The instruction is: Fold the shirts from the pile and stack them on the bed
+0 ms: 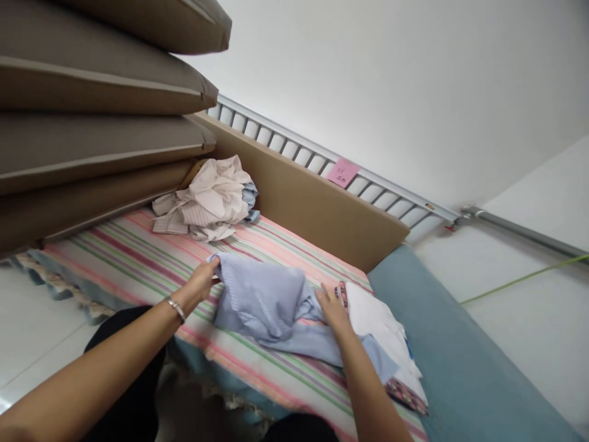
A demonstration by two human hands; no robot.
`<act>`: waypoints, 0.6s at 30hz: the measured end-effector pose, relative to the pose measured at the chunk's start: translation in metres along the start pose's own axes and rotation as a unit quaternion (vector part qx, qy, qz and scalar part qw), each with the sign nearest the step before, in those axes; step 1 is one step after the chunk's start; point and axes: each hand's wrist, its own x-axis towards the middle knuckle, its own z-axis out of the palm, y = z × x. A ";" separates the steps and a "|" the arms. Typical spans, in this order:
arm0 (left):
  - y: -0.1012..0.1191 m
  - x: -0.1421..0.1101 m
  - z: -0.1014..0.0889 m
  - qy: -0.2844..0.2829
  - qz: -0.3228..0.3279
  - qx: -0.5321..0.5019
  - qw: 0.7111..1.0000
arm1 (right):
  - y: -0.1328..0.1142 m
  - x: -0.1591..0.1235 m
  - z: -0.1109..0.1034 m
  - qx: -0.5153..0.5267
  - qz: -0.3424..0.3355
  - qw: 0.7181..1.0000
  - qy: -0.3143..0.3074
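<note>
A light blue shirt (267,301) lies crumpled on a striped bedsheet (138,258). My left hand (202,279), with a bracelet on the wrist, pinches the shirt's upper left edge. Resting on the shirt's right side, my right hand (331,307) has its fingers closed on the cloth. Right beside that hand lies a stack of folded clothes (381,325), white on top with a patterned piece below.
A heap of crumpled pale clothes (211,199) sits at the far end of the bed. Brown cushions (92,141) are stacked at the left. A cardboard panel (313,202) and metal rail (368,181) with a pink note (343,172) line the wall. Blue mattress (442,356) at right.
</note>
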 end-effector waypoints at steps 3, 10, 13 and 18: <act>0.004 0.014 -0.036 0.074 -0.002 0.012 0.997 | 0.069 -0.034 0.022 -0.133 -0.013 0.988 -0.076; 0.004 0.011 -0.069 0.105 0.057 -0.044 0.992 | 0.153 -0.076 0.042 -0.334 -0.071 0.939 -0.035; 0.008 0.004 -0.076 0.094 0.097 -0.065 0.989 | 0.161 -0.072 0.044 -0.296 -0.085 0.951 0.006; 0.011 -0.028 -0.071 0.019 0.165 0.043 0.985 | 0.149 -0.085 0.064 -0.210 -0.095 0.972 0.052</act>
